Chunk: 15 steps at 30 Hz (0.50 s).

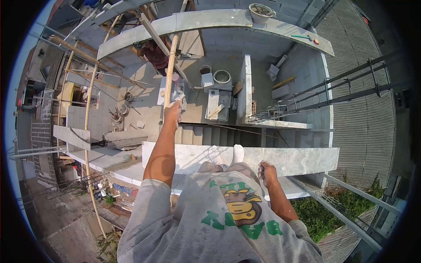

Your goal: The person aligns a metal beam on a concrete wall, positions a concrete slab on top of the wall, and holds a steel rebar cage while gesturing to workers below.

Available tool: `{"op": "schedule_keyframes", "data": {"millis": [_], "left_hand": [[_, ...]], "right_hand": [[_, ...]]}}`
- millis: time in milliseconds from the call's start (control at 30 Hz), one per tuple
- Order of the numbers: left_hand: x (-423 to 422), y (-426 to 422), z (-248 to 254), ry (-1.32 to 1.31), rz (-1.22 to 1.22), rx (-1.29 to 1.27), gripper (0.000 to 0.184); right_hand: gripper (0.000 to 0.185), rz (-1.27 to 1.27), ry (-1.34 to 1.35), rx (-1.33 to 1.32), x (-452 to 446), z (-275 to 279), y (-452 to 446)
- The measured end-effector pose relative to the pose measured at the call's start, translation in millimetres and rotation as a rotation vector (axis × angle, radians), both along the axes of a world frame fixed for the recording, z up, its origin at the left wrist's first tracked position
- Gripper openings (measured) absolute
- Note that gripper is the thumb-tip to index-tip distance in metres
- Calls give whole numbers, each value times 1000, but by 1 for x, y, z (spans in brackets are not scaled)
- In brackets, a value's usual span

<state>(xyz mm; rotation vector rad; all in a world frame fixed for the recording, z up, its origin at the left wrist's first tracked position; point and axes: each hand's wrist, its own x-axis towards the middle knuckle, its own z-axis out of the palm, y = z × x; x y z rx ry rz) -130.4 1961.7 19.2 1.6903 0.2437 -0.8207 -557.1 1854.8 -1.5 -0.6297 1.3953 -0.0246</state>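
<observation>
My left hand (173,113) stretches forward and is closed around the lower visible part of a long bamboo pole (171,65), which runs up past a grey wooden board. My right hand (267,172) hangs by my right side with its fingers curled in. Whether anything lies inside those fingers is hidden. Beneath me is a pale, stained plank (298,159), and my white-covered foot (238,153) rests on it. The right hand is just above or beside the front edge of this plank; I cannot tell whether they touch.
A drop to stairs (210,135) lies beyond the plank. Farther off are a block wall (246,87), a round bucket (222,77), and a person (155,55) near the pole. A bucket (262,13) and green-handled hammer (301,37) sit on a high ledge. Steel rebar (351,83) juts in from the right.
</observation>
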Motion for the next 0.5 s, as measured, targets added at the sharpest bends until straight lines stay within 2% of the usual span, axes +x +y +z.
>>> {"op": "schedule_keyframes", "data": {"millis": [233,500], "left_hand": [[-52,-41,-28,-59,-304,70,34],[-72,32,-80,-39,-324,223,36]], "right_hand": [[23,-42,104,-35,-49,-31,2],[22,237,302,-107,-84,-70,-23]]}}
